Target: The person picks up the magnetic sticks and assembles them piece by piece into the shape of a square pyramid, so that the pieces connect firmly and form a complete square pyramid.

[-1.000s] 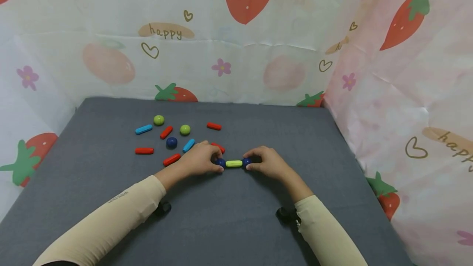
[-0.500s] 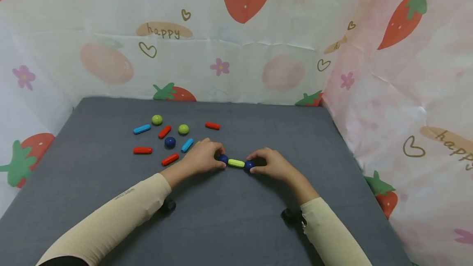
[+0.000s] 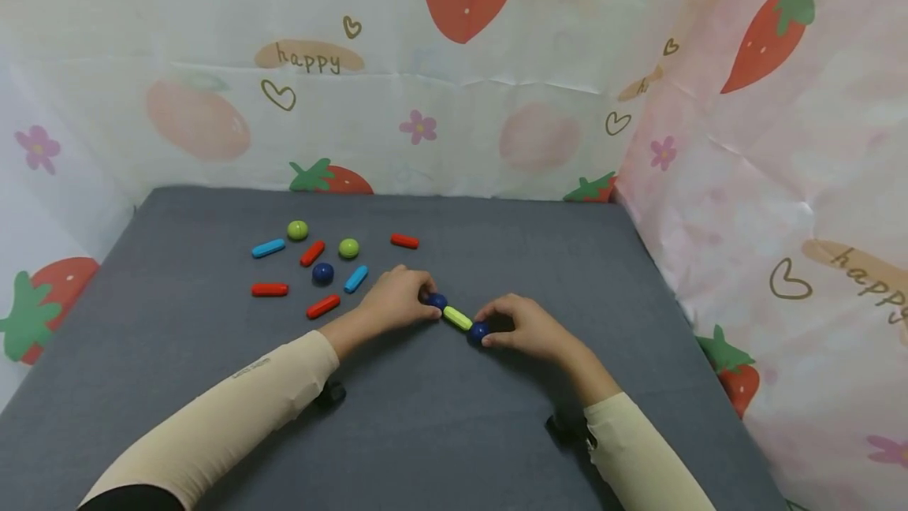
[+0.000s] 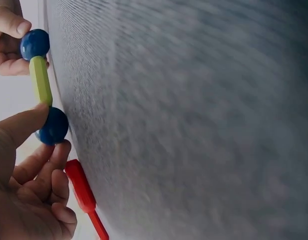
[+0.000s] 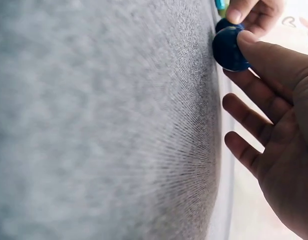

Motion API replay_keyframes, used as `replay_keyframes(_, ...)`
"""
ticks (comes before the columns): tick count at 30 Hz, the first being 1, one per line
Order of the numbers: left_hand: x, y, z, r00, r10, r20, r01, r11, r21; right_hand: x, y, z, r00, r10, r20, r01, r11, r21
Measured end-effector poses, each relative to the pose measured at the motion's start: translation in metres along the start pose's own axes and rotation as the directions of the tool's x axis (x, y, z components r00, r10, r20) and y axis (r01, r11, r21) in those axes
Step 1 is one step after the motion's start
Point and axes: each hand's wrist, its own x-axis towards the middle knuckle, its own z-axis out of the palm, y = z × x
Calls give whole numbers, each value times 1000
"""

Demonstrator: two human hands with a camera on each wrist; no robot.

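Observation:
A yellow-green rod joins two dark blue balls, one at each end, just over the grey cloth. My left hand pinches the far-left ball between thumb and fingers. At the other end my right hand pinches the near-right ball with thumb and forefinger. In the right wrist view that ball hides most of the rod, and the right hand's other fingers spread away from it. The piece lies slanted, its right end nearer me. A red rod lies beyond the left fingers in the left wrist view.
Loose pieces lie at the left and back of the grey table: several red rods, two light blue rods, two green balls and a dark blue ball. A strawberry-print sheet stands behind the table.
The joined piece has turned from level to slanted, its right end coming nearer me and its left end shifting right and away. The red rod beside the left hand is now hidden in the head view.

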Motion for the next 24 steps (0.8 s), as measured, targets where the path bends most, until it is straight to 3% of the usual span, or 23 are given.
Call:
replay_keyframes(13,14,13,10,1000,12,-10,-13,999,-50,-11,-2,3,1000,5,-10,-5,999,40)
replay_keyframes(24,27,15,15,997,80,-11,-81,992,-99,-14,-4,2,1000,-5,0,5,997,70)
